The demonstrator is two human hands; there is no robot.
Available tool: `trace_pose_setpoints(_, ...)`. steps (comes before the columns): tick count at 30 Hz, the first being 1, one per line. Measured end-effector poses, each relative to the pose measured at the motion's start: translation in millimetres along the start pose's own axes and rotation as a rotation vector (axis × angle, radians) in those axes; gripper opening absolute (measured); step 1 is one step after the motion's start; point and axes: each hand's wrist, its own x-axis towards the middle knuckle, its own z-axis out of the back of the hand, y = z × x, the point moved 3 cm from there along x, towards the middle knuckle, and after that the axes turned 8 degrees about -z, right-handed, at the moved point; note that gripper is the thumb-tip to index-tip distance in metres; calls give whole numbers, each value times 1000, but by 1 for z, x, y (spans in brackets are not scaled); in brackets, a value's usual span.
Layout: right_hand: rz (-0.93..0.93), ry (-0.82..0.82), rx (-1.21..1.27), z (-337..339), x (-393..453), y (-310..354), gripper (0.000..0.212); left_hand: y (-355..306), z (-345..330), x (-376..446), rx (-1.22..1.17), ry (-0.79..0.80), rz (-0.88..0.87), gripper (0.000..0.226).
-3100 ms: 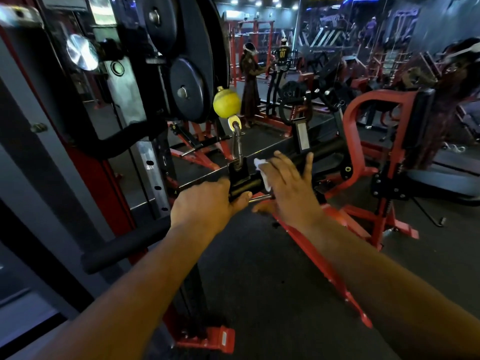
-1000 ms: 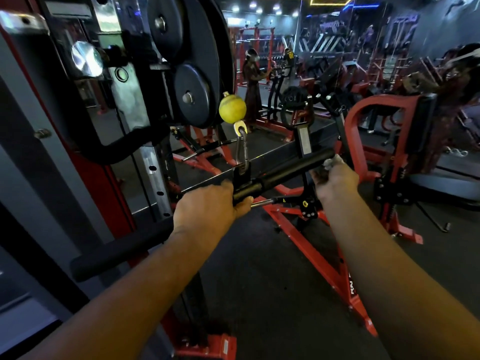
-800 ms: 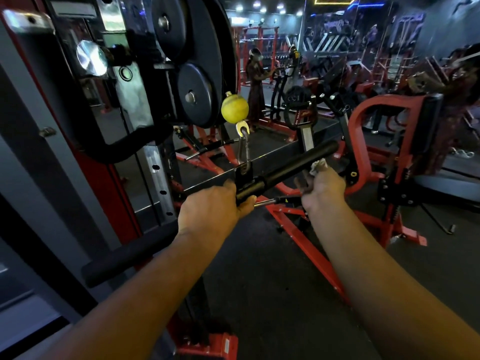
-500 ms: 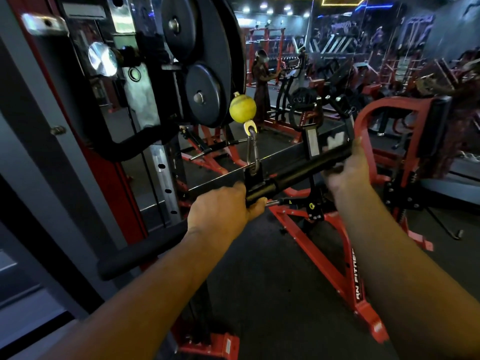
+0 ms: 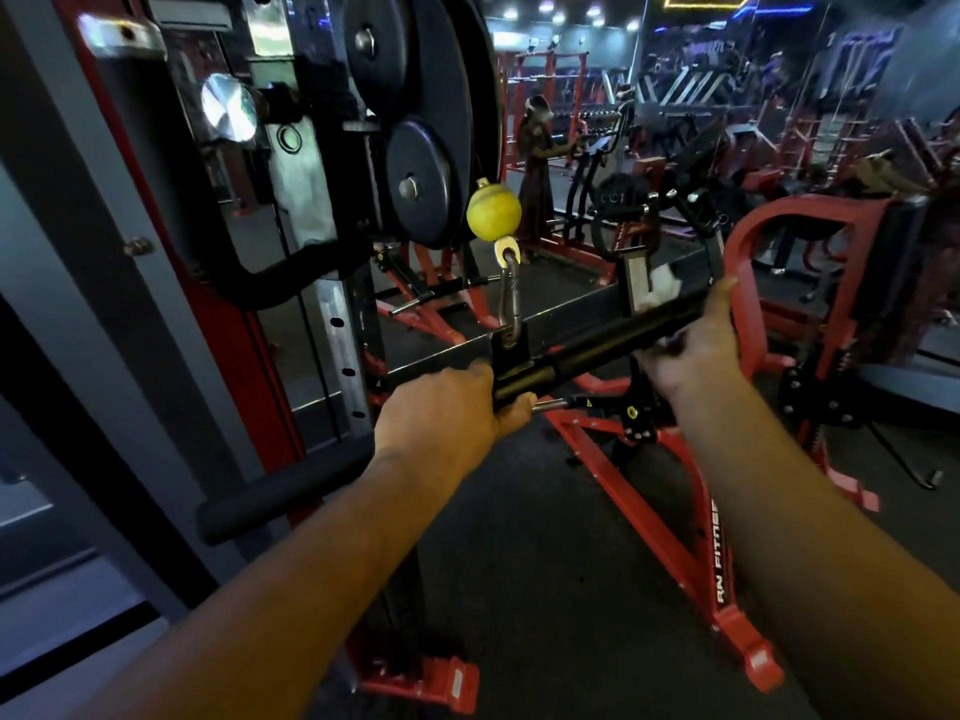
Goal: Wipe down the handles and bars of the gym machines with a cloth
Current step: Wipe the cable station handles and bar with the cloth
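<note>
Both hands on bar (image 5: 613, 350): L hand (image 5: 447, 407) grips near center, R hand (image 5: 691, 350) wraps cloth (image 5: 662, 291) (white) round end.

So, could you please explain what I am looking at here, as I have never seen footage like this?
There is no robot: a person wears a camera on the head, so this single view looks forward and down along both forearms. The setting is a gym. The left hand holds a black bar near its middle, where a metal clip hangs it from a cable with a yellow ball. The right hand has its grip on the bar's far end with a white cloth, wiping it. Behind stands the machine's frame with black weight plates, and red equipment sits on the dark floor. Another person stands far off.
</note>
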Motion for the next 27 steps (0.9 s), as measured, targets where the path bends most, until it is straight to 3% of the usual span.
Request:
trace_pose_setpoints(3,90,-69,58,-1,14,29,67,-3,-1,-1,-36,2,-1,62)
trace_pose_setpoints(6,69,-73,-28,-9,2,8,55,-4,-3,-1,-67,-1,15,63)
trace_pose_setpoints(8,-2,-23,-62,-14,-15,-25,52,-3,-4,0,-69,-4,21,63)
trace_pose_setpoints(13,-143,151,-101,-8,-34,-90,70,2,-2,0,-8,-27,12,59)
trace_pose_setpoints(21,39,-51,90,-16,-7,-2,59,-5,-3,0,-67,-9,20,61)
trace_pose_setpoints(27,-82,27,-83,-18,-39,-65,63,-10,-5,4,-89,5,37,61)
